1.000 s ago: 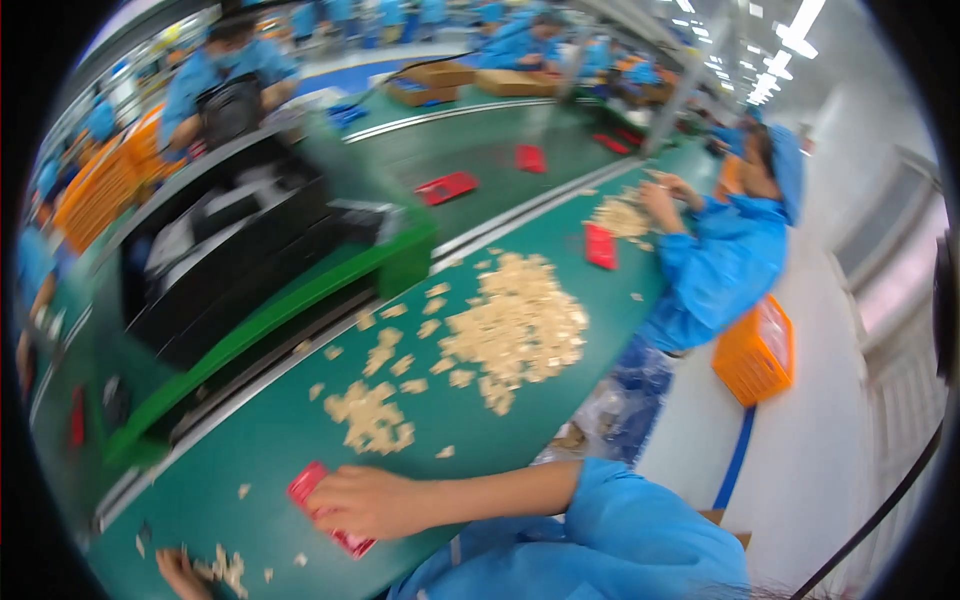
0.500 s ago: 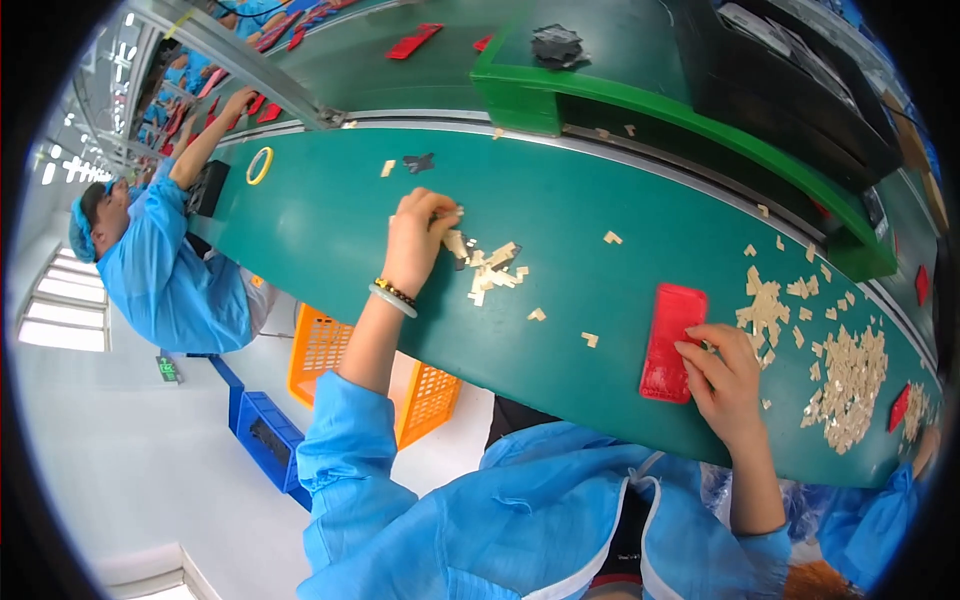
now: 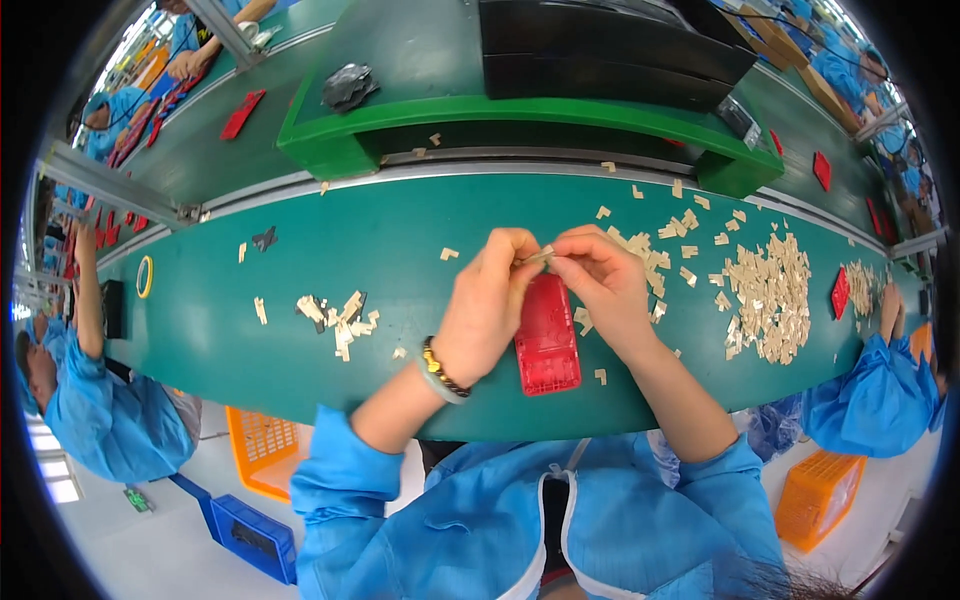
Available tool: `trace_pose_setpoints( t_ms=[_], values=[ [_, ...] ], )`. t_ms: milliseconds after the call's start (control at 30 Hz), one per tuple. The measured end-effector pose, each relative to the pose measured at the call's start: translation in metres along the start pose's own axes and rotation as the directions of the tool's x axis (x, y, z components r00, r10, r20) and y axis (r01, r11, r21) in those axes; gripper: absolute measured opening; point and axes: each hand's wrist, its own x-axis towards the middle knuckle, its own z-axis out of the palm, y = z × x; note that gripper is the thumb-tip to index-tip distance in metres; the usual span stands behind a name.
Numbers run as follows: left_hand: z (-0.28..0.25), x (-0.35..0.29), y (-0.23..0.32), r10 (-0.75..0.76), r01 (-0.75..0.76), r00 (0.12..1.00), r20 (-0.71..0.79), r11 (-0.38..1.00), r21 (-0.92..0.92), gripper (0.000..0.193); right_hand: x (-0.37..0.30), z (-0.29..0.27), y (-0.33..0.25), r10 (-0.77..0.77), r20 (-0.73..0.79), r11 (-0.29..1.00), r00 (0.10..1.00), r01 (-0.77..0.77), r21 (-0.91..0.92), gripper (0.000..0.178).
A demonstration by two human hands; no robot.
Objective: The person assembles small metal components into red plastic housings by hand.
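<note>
My left hand (image 3: 487, 305) and my right hand (image 3: 606, 287) meet over the far end of a red rectangular plastic case (image 3: 548, 350). Pinched between their fingertips is a small beige piece (image 3: 540, 256), partly hidden by the fingers. Both hands are closed on it. The case lies flat on the green worktable (image 3: 480, 405), below and between the hands. To the left is a loose cluster of beige L-shaped pieces (image 3: 345, 325) with some dark bits. Right of my right hand spreads a large heap of the same beige pieces (image 3: 770, 300).
A green raised shelf (image 3: 420, 120) with a black bin (image 3: 610, 55) stands along the far edge. A yellow ring (image 3: 146, 277) and a dark scrap (image 3: 264, 238) lie at left. Co-workers in blue sit on both sides. Another red case (image 3: 840, 291) lies far right.
The view has turned rightward. My left hand has left the beige cluster and come over the red case. My right hand has moved from the case's side to meet it at the small piece.
</note>
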Motion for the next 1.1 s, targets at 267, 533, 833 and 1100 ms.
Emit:
trace_pose_setpoints(
  t_ms=[267,533,833,1100],
  values=[
    [-0.001,0.004,-0.013,-0.343,0.49,0.866,0.362,0.726,-0.483,0.008,-0.004,-0.009,-0.009,-0.198,0.024,0.916,0.98,0.194,-0.352,0.017],
    [-0.011,-0.001,-0.016,-0.345,0.554,0.827,0.443,0.629,-0.545,0.012,-0.005,-0.001,-0.006,-0.448,0.15,0.635,0.881,0.432,-0.64,0.023],
    [-0.008,0.003,-0.003,0.396,-0.397,0.896,0.199,0.917,-0.04,0.009,-0.002,-0.017,-0.009,0.373,-0.009,0.926,0.928,-0.373,-0.064,0.008],
    [-0.003,0.0,-0.013,0.16,-0.17,0.958,0.239,0.985,0.024,0.016,0.005,-0.046,-0.018,0.135,0.076,0.933,0.988,-0.101,-0.347,0.015]
  ],
)
